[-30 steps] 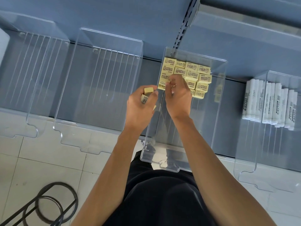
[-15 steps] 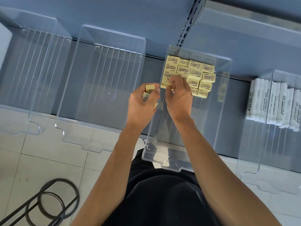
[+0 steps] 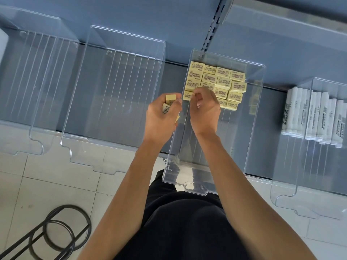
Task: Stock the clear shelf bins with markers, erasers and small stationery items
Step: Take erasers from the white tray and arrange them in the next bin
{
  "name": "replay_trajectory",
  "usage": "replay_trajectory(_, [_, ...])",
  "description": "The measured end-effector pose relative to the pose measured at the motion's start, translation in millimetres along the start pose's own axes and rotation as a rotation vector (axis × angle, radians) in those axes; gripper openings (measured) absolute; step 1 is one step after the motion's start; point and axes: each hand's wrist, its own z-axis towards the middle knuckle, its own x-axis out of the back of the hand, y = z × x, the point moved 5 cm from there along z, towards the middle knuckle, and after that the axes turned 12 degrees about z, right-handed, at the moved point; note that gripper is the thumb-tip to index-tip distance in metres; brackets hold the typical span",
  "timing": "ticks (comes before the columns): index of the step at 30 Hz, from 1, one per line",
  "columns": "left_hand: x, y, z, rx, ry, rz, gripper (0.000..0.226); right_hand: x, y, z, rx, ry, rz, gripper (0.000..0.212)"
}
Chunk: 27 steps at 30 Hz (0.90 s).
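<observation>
A clear bin (image 3: 252, 117) sits pulled out from the grey shelf, with several pale yellow erasers (image 3: 221, 76) packed in rows at its back. My right hand (image 3: 204, 111) is inside the bin, pinching one eraser (image 3: 187, 96) at the front left of the rows. My left hand (image 3: 161, 119) hovers just outside the bin's left wall and grips a few more yellow erasers (image 3: 170, 102), one with a barcode label showing.
Two clear bins (image 3: 116, 87) (image 3: 33, 76) stand to the left with nothing in them. A bin (image 3: 281, 196) on the right holds several white markers (image 3: 315, 121). A black wire stand (image 3: 56, 233) lies on the tiled floor at lower left.
The view has shifted slightly. My right hand has set its eraser down lower at the front left of the rows; my left hand stays beside the bin with its erasers.
</observation>
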Motion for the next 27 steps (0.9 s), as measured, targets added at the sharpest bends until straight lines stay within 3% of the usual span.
replay_trajectory(5, [0.1,-0.7,0.4,0.006,-0.003,-0.001,0.013,-1.7,4.1,3.8,-0.134,0.082,0.030,0.010])
replay_trajectory(19, [0.7,-1.5,-2.2,-0.085,0.008,0.106,0.019,-2.7,6.4,-5.2,-0.087,0.042,0.064,0.009])
replay_trajectory(24, [0.3,5.2,-7.4,-0.195,-0.050,0.245,0.017,7.2,-17.3,-23.3,-0.100,-0.061,0.317,0.013])
replay_trajectory(27, [0.4,12.0,-11.8,-0.309,0.003,0.397,0.018,22.6,-34.6,-38.8,-0.187,-0.155,0.561,0.017])
